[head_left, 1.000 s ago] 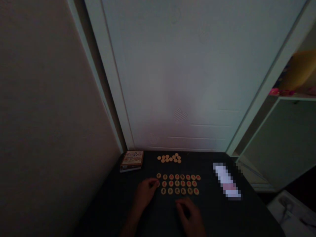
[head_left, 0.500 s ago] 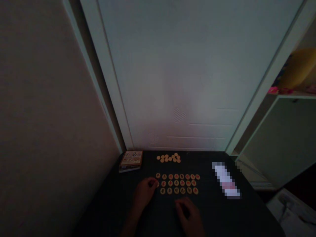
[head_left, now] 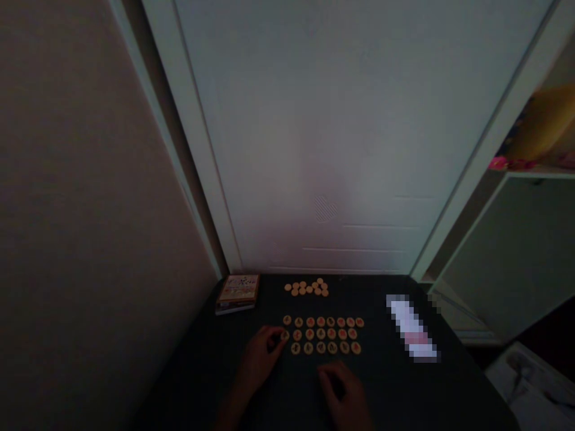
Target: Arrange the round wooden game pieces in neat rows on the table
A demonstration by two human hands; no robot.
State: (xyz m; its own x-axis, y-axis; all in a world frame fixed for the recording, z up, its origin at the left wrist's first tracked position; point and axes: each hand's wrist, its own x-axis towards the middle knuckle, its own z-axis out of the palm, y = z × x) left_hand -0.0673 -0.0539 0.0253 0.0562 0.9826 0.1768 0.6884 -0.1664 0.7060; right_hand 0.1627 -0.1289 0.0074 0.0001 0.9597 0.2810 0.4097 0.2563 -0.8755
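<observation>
In the head view, round wooden xiangqi pieces [head_left: 320,334] with red or dark characters lie face up in three rows on the dark tabletop. My left hand [head_left: 264,348] is at the left end of the middle row, thumb and fingertips closed on the edge of a xiangqi piece [head_left: 284,335] whose marked face shows. Whether that piece touches the table I cannot tell. My right hand [head_left: 344,389] rests below the bottom row, its fingers curled toward the thumb, and nothing shows between them.
Behind the rows, several blank-looking discs [head_left: 309,289] lie in a loose cluster. A flat box [head_left: 238,293] sits at the back left. On the right lies a pixelated pale oblong [head_left: 412,329]. A white panel [head_left: 323,149] rises behind the dark table [head_left: 377,401].
My left hand has turned slightly, so the marked face of the piece at its fingertips now shows more. My right hand has hardly moved. The rows look the same.
</observation>
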